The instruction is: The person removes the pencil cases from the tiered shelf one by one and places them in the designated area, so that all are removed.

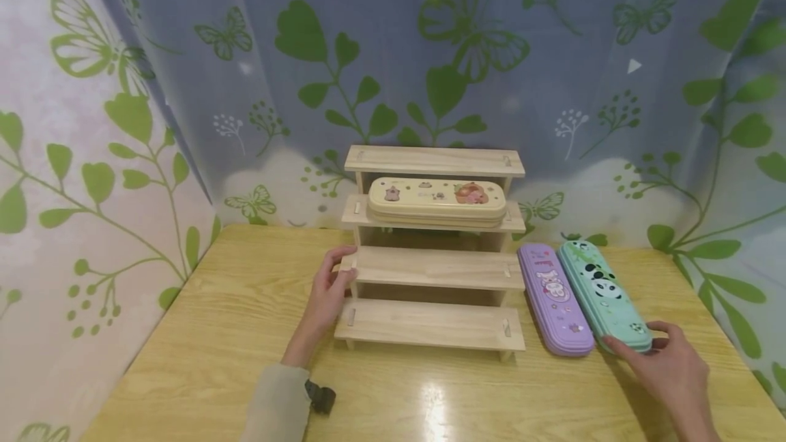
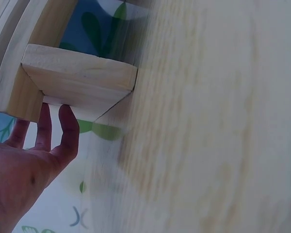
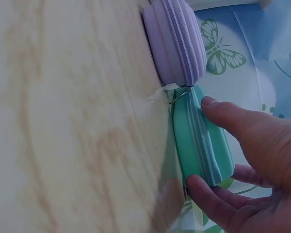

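A four-tier wooden step rack stands on the table, and my left hand grips its left side near the second step from the bottom. In the left wrist view the bent fingers reach up to the rack's wooden side. To the right of the rack lies a mint green pencil case with a panda on it. My right hand holds its near end, thumb at the left and fingers around the right; its zipper shows in the right wrist view. A purple pencil case lies alongside the green one.
A cream pencil case rests on the rack's second step from the top. The wood-grain table reaches back to a patterned curtain with leaves and butterflies. More of this cloth hangs at the left.
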